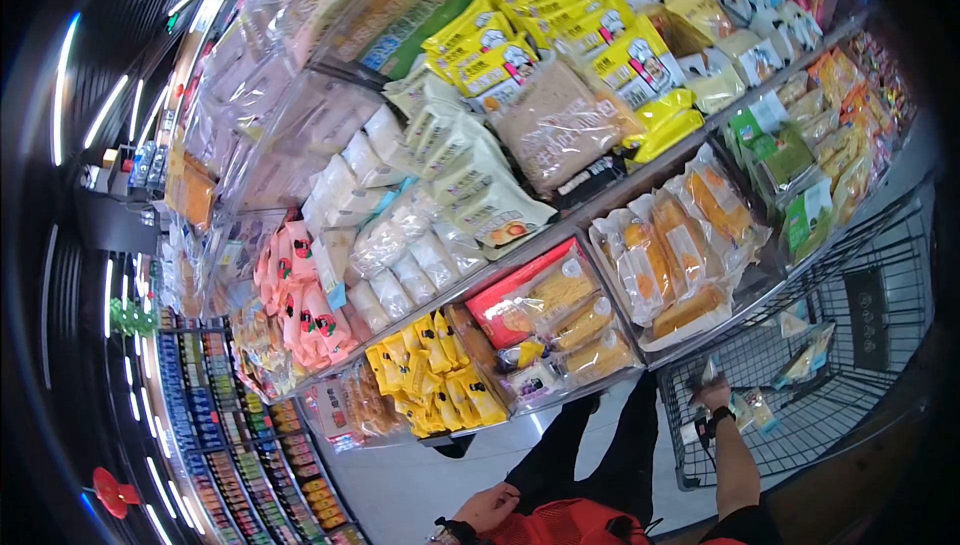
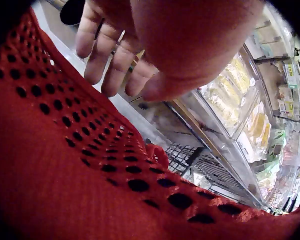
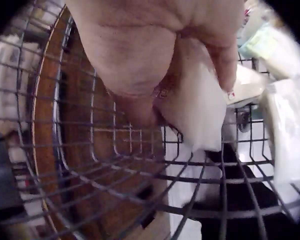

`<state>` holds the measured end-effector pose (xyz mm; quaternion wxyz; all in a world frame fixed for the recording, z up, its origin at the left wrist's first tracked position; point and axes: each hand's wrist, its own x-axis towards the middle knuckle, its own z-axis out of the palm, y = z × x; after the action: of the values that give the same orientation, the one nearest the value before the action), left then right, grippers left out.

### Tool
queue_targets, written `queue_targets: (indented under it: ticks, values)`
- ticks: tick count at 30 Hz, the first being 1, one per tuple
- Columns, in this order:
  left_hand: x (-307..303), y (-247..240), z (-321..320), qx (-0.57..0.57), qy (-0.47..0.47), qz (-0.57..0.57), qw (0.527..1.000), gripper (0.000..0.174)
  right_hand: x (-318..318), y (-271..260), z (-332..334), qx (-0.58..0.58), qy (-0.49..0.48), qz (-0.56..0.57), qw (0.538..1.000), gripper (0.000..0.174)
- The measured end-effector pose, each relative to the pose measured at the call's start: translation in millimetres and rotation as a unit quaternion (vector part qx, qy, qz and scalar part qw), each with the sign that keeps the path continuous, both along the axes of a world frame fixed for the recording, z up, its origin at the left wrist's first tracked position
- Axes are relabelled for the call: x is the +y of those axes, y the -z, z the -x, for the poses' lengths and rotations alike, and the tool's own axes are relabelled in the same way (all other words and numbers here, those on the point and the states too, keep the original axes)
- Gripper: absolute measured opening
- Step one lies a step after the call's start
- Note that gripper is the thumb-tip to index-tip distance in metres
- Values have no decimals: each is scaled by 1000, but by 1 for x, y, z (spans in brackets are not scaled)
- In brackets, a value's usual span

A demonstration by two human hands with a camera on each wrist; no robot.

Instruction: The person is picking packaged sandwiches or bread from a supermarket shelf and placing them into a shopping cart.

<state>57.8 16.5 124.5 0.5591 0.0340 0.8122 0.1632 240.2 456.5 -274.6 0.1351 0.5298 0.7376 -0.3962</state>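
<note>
- Along the aisle side, tiered metal display shelves (image 1: pixel 640 185) are shown, stocked with yellow, white and pink bagged goods.
- Just beside the shelves, a black wire shopping cart (image 1: pixel 860 345) (image 3: pixel 115 165) is seen. Several small packets lie on its floor.
- A red perforated mesh garment (image 1: pixel 570 525) (image 2: pixel 65 165) is worn on the torso, at the bottom of the head view.
- The left hand (image 1: pixel 487 507) (image 2: pixel 115 50) is held just above the red mesh, with its fingers loosely extended and nothing grasped.
- The right hand (image 1: pixel 712 395) (image 3: pixel 140 50) is placed inside the cart, well apart from the left hand.
- A flat white plastic packet (image 3: pixel 200 110) is pinched between the right thumb and fingers and is held over the cart's wire floor.
</note>
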Motion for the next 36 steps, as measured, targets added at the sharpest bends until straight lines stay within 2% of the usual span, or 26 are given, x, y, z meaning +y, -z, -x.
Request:
queue_targets:
  ticks: [1, 2, 3, 4, 5, 6, 9, 11, 12, 13, 14, 15, 16, 18, 20, 22, 24, 26, 29, 30, 32, 33, 34, 35, 36]
  values:
    - [-3, 1, 1, -1, -4, -11, 1000, 33, 9, -15, -12, 35, 92, 121, 988, 52]
    - [-6, 2, 3, 1, 0, -21, 1000, 33, 17, -30, -23, 70, 181, 240, 951, 53]
    - [-10, 1, 6, 3, 3, -30, 1000, 33, 10, -30, -37, 94, 281, 258, 919, 51]
    - [-11, 2, 9, 2, -1, -45, 999, 33, 11, -29, -59, 255, 305, 356, 846, 36]
    - [-13, 2, 13, -5, 0, -65, 998, 36, 16, -59, -67, 225, 375, 409, 801, 29]
    - [-15, 0, 17, -11, 0, -85, 996, 38, 15, -98, -75, 265, 387, 421, 776, 28]
    - [-5, -10, 42, -26, 5, -174, 984, 40, 19, -163, -91, 315, 350, 411, 780, 37]
    - [6, -21, 66, -30, 18, -249, 968, 40, -1, -273, -44, 358, 255, 348, 828, 52]
    - [15, -36, 79, -26, 18, -281, 959, 39, -10, -318, -20, 360, 250, 337, 833, 52]
    - [20, -49, 90, -25, 20, -294, 955, 39, -22, -358, 9, 378, 187, 347, 838, 55]
    - [25, -63, 101, -6, 8, -341, 940, 39, -35, -391, 39, 392, 123, 355, 840, 58]
    - [30, -75, 112, 14, -5, -387, 922, 38, -47, -416, 70, 410, 100, 364, 831, 62]
    - [36, -87, 125, 24, 34, -399, 916, 40, -64, -440, 97, 424, 81, 373, 822, 66]
    - [39, -102, 139, -35, -2, -452, 892, 44, -105, -476, 157, 442, 12, 404, 801, 63]
    - [38, -105, 145, -58, -25, -490, 869, 46, -148, -479, 203, 417, -50, 308, 854, 61]
    - [27, -105, 151, -87, -49, -518, 849, 48, -191, -504, 248, 432, -136, 298, 841, 63]
    - [15, -100, 157, -183, -176, -568, 783, 48, -228, -530, 275, 434, -126, 324, 831, 66]
    - [-7, -109, 177, -167, -196, -585, 769, 49, -252, -543, 295, 438, -112, 353, 819, 70]
    - [-33, -107, 197, -142, -277, -618, 722, 53, -260, -541, 320, 467, -292, 315, 773, 79]
    - [-39, -108, 201, -148, -277, -617, 722, 53, -263, -550, 325, 463, -287, 315, 777, 79]
    - [-46, -114, 217, -56, -246, -638, 727, 61, -272, -577, 332, 408, -391, 190, 803, 84]
    - [-48, -116, 224, -36, -245, -632, 735, 68, -270, -582, 334, 391, -388, 245, 798, 77]
    - [-50, -119, 231, -35, -246, -633, 733, 68, -272, -578, 335, 390, -390, 245, 797, 77]
    - [-52, -123, 237, 22, -214, -629, 747, 69, -274, -571, 334, 407, -275, 389, 779, 73]
    - [-53, -128, 242, 80, -180, -622, 758, 70, -275, -567, 335, 409, -150, 519, 735, 72]
